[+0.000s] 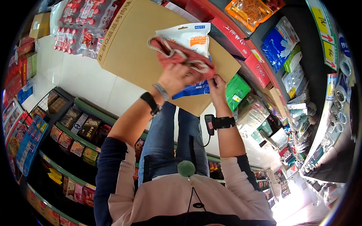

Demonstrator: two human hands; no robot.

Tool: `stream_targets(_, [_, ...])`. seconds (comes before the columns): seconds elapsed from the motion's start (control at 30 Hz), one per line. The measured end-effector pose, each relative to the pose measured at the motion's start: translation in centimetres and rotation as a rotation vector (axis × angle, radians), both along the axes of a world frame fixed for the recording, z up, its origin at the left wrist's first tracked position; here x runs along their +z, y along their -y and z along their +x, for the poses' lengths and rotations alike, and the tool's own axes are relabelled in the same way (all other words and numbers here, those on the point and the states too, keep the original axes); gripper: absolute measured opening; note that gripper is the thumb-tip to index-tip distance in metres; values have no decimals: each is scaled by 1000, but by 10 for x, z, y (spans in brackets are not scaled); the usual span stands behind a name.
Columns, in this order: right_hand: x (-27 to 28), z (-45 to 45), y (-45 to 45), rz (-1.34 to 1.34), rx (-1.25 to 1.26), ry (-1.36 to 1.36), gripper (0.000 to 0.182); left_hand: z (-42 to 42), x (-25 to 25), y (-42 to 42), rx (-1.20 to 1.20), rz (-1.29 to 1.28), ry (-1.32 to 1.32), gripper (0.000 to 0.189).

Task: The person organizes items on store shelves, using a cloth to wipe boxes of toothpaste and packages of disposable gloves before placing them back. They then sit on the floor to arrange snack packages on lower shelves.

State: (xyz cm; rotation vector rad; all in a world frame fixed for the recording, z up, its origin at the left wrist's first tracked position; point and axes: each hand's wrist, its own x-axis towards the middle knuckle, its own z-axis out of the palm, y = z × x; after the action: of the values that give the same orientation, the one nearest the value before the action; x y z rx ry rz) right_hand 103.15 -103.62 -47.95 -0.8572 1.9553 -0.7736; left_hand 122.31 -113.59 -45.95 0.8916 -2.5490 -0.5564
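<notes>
My left hand (pixel 174 77) is shut on a red cloth with white edging (pixel 182 53) and presses it over a flat plastic packet (pixel 195 35). The packet is white at the top and blue at the bottom, with a hang hole and an orange printed panel. The cloth and my left hand hide its middle, and both look slightly blurred. At the packet's lower right edge, my right hand (pixel 217 86) pinches it between thumb and fingers. Beneath the packet is a large brown cardboard box (pixel 133 48), which bears printed writing along its left side.
Shrink-wrapped red-capped bottles (pixel 82 34) stand beyond the box on the left. A shelf with hanging packets, among them a blue glove packet (pixel 278 49), runs along the right. A green package (pixel 237 91) sits close to my right hand. Low snack shelves (pixel 82 135) lie at lower left.
</notes>
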Motion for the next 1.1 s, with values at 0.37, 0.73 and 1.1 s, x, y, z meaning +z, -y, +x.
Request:
stream_targets(0.37, [119,62,36,-461,675,-815,15,74,73,9,1089,501,-1001,45])
stream_targets(0.73, [14,83,-5,-432,596,-633,14,8,2,8,124,-39,28,34])
stream_targets(1.1, [60,70,7,-415,263,-29,11,84,30,112,823,352,-461,23])
